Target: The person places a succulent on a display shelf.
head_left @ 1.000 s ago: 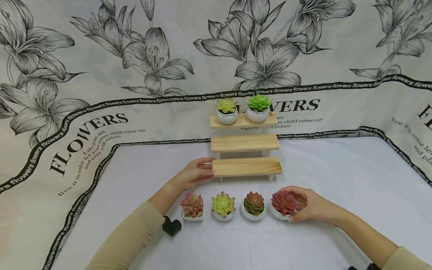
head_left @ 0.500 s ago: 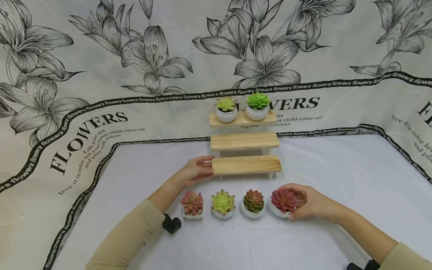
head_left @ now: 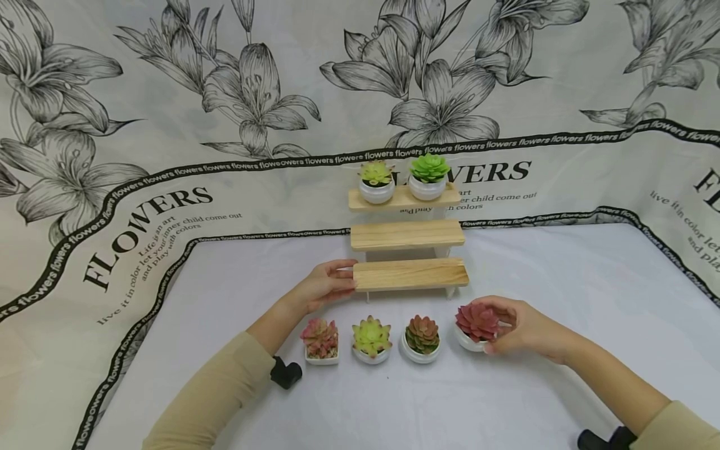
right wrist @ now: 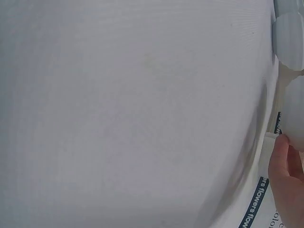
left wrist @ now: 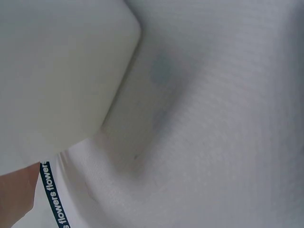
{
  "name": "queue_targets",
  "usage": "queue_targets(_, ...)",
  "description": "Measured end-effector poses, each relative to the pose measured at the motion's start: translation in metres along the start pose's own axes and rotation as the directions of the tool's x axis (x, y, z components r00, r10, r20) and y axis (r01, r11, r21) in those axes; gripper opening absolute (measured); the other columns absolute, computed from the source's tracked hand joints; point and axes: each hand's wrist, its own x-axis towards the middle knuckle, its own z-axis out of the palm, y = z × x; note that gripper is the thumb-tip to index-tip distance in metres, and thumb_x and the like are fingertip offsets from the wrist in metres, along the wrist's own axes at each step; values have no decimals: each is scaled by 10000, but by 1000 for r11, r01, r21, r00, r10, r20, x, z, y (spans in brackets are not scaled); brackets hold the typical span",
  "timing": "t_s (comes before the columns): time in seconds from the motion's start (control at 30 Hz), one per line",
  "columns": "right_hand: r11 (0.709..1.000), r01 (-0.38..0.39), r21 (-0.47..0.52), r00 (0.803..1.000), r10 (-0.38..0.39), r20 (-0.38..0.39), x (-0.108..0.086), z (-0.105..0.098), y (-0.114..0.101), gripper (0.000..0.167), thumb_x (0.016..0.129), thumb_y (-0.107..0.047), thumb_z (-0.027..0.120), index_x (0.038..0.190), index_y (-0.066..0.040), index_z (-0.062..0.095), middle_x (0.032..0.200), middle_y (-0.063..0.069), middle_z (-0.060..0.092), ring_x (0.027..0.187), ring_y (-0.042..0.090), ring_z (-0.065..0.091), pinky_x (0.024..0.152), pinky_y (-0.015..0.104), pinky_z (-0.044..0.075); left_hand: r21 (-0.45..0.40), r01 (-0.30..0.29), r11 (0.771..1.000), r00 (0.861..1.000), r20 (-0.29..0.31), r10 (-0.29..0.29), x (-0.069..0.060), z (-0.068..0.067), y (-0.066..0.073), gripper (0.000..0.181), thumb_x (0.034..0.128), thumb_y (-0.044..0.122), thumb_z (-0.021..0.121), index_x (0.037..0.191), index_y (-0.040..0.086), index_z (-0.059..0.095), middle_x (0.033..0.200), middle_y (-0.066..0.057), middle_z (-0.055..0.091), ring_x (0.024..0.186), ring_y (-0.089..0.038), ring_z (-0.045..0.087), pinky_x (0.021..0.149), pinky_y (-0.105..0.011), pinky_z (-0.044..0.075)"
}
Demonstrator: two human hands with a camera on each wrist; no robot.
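In the head view, my left hand holds the left end of the lowest board of a three-tier wooden display stand. My right hand grips a dark red potted succulent in a white round pot, fingers behind it and thumb at the front. Part of that pot shows at the right edge of the right wrist view, against the fingertips. To its left stand a red-green succulent, a yellow-green succulent and a pink succulent in a square pot.
On the top board sit a yellowish succulent and a bright green succulent, both in white pots. A white cloth covers the table. Behind the stand hangs a flower-printed backdrop. A white surface fills the left wrist view's upper left.
My right hand has shifted the dark red succulent slightly away from me and to the right, apart from the row. The left hand stays at the stand.
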Motion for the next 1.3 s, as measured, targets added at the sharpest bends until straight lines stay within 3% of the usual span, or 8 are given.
queue_targets(0.5,999,-37,17,998,38,-48,1,-5,-21,665,743,-16,749,1320,5,419,1199,22,549,1061,40,524,828,264,514,-2,-5,1000,1000,-3,5,0,0,0,530,888,-116,518,1392,-14,385,1116,-119,537,869,-132,592,836,-286,528)
queue_targets(0.93,997,-50,-57,989,42,-139,3,-9,-32,690,742,-63,757,1320,60,402,1198,64,527,1031,75,516,808,243,495,5,3,1000,1000,-17,-3,0,0,-1,529,885,-108,532,1386,-6,398,1085,-104,538,859,-135,590,831,-282,530)
queue_targets(1.3,998,-23,-63,988,13,-153,9,-14,-45,692,762,-38,731,1345,70,375,1160,48,552,1008,64,535,800,221,491,8,6,1000,1000,-16,-6,1,0,0,533,883,-106,535,1388,-6,397,1077,-102,541,842,-126,595,897,-333,501)
